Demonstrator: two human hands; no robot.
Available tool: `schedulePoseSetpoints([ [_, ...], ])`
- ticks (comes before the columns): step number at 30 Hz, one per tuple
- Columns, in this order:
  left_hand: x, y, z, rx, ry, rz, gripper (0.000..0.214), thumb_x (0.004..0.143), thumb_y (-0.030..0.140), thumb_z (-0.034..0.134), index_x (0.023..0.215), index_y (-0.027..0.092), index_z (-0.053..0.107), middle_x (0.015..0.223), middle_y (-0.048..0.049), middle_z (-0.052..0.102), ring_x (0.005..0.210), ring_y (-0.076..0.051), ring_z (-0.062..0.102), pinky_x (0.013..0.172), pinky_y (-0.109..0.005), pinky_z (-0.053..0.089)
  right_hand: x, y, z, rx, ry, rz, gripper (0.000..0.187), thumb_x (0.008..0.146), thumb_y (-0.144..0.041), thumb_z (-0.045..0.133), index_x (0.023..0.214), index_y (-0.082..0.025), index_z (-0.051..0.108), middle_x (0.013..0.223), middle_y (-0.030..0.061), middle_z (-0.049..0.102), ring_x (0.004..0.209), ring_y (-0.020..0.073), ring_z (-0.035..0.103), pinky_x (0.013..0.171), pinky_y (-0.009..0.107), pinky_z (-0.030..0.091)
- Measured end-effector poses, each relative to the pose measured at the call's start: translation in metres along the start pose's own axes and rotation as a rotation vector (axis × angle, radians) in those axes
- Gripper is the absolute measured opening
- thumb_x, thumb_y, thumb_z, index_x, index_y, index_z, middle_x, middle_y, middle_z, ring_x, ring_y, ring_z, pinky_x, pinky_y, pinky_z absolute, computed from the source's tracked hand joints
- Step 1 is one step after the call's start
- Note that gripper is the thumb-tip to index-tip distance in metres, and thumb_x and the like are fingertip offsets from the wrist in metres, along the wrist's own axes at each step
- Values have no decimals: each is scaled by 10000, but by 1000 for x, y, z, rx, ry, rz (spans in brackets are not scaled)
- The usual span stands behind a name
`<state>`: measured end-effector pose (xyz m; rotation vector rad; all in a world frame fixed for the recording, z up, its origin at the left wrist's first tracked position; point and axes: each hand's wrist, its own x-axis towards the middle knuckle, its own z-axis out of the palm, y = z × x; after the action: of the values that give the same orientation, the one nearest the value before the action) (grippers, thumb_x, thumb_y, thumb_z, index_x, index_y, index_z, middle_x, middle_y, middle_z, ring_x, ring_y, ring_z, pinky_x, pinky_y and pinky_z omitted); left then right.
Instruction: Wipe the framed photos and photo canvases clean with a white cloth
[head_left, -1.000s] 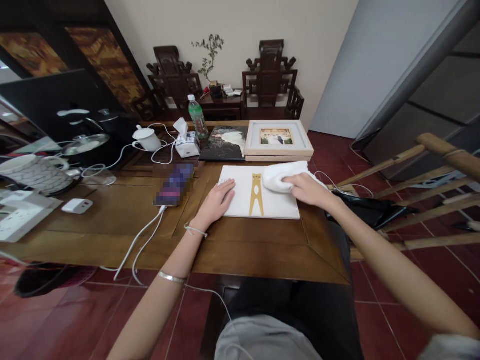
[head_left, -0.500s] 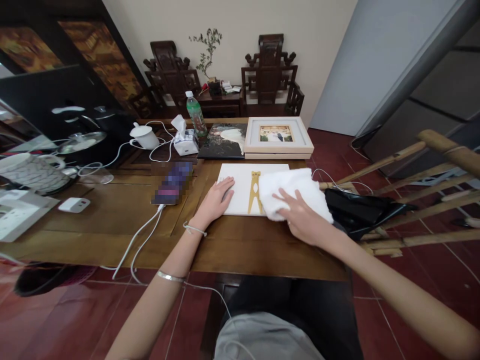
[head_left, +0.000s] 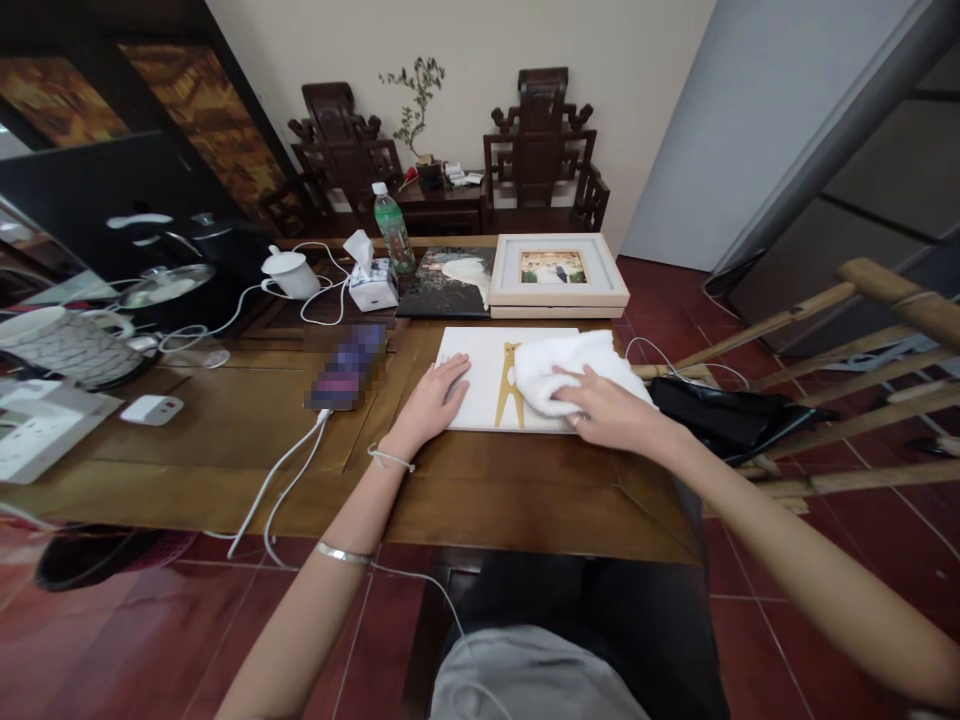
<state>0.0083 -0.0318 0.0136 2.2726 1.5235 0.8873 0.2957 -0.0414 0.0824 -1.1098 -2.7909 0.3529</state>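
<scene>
A flat white panel, perhaps a book or board (head_left: 478,392), lies on the table with a yellow long-legged animal figure (head_left: 510,385) on it. My left hand (head_left: 435,403) rests on the panel's left edge, fingers stretched out and holding nothing. Over the panel's right part lies a white towel (head_left: 555,360), bunched under my right hand (head_left: 606,408). The fingers of that hand are curled into the cloth and grip it. The towel hides the panel's right side, and part of it reaches past the panel's right edge.
Behind the panel are a framed photo (head_left: 559,272), a dark picture album (head_left: 450,280), a bottle (head_left: 393,230) and a tissue box (head_left: 373,285). To the left lie a phone (head_left: 346,370) with white cables, a charger (head_left: 151,410) and a lidded cup (head_left: 291,273). A wooden chair (head_left: 825,350) stands right.
My right hand has drawn its spread fingers together into the towel, bunching it. The towel's near edge has pulled back, uncovering more of the panel's lower edge. My left hand stays put.
</scene>
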Motion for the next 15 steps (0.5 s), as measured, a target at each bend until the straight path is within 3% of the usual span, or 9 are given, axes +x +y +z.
schedulePoseSetpoints([
  [3, 0, 0, 0, -9, -1, -5, 394, 930, 320, 430, 1262, 169, 578, 1396, -135, 528, 1342, -277, 442, 1135, -557, 280, 30, 22, -8, -44, 54, 25, 305, 840, -173, 497, 1089, -143, 670, 1218, 144, 638, 1182, 335, 540, 980, 501, 416],
  [5, 0, 0, -1, -3, -9, -7, 399, 932, 312, 426, 1266, 154, 574, 1399, -139, 524, 1346, -272, 437, 1140, -545, 280, 47, 35, -10, -65, 90, 23, 316, 903, -302, 471, 1070, -132, 679, 1208, 164, 631, 1128, 340, 559, 952, 505, 417],
  [11, 0, 0, -2, 16, -21, -14, 410, 932, 303, 424, 1274, 130, 567, 1407, -145, 512, 1352, -264, 430, 1144, -533, 280, 71, 56, -4, 24, 96, 83, 414, 970, -401, 340, 1210, -184, 599, 1441, 128, 457, 1383, 339, 280, 1081, 573, 214],
  [15, -1, 0, -1, 17, -16, -6, 406, 935, 305, 421, 1276, 139, 567, 1408, -137, 513, 1355, -256, 427, 1149, -525, 275, 62, 50, -6, -6, 67, 115, 411, 977, -349, 299, 1215, -149, 566, 1287, 169, 579, 1203, 345, 488, 1005, 538, 321],
])
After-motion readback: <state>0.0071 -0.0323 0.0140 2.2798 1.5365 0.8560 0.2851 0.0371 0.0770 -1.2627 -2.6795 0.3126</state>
